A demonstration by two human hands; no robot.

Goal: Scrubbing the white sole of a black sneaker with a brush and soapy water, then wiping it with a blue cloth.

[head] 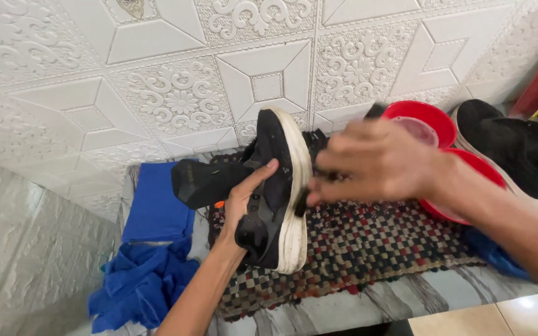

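My left hand [244, 202] grips a black sneaker [269, 186] with a thick off-white sole, held on its side over a checkered woven mat [368, 249]. My right hand [375, 165] is blurred with motion and closed around a small dark brush [309, 180] pressed against the sneaker's white sole edge. The brush is mostly hidden by my fingers.
A second black sneaker [518, 149] lies at the right. Two red bowls [434, 118] sit behind my right wrist. Blue cloths [151, 261] lie at the left on a marble-patterned counter [368, 305]. An embossed white wall [219, 68] stands close behind.
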